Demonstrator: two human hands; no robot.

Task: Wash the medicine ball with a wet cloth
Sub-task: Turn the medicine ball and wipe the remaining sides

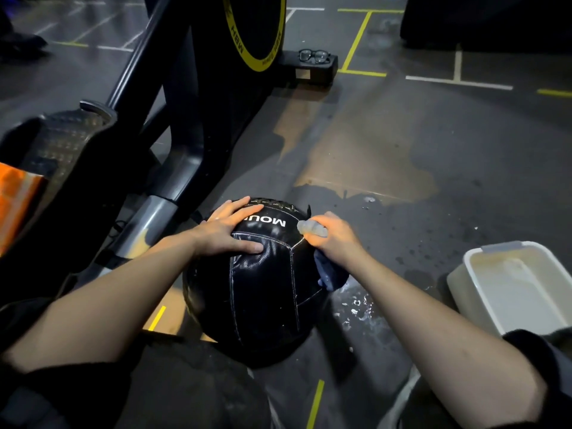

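On the floor, between the two forearms:
Ball: round black leather medicine ball (pixel 263 283) with white stitched seams and white lettering, resting on the dark wet gym floor (pixel 433 168) just in front of the person's knees.
Left hand: the left hand (pixel 230 229) lies flat on the ball's upper left side, fingers spread and straight, thumb stretched along a seam, pressing down.
Right hand: the right hand (pixel 332 235) sits at the ball's upper right edge, fingers curled round a bunched cloth.
Cloth: wet blue-grey cloth (pixel 329 272), one pale end poking out past the knuckles against the ball, the darker tail hanging below the right wrist and touching the ball's side.
Suds: foamy puddle (pixel 359 308) on the floor just beneath the right wrist.
Basin: white rectangular plastic basin (pixel 483 308) with cloudy water, to the right of the right forearm, near it.
Machine: black exercise machine (pixel 173 88) with a yellow-ringed wheel, beyond and left of the left hand; its textured pedal lies further left.
Glasses: black-framed glasses (pixel 314 55) on a small black box (pixel 315 71), well beyond both hands at the machine's foot.
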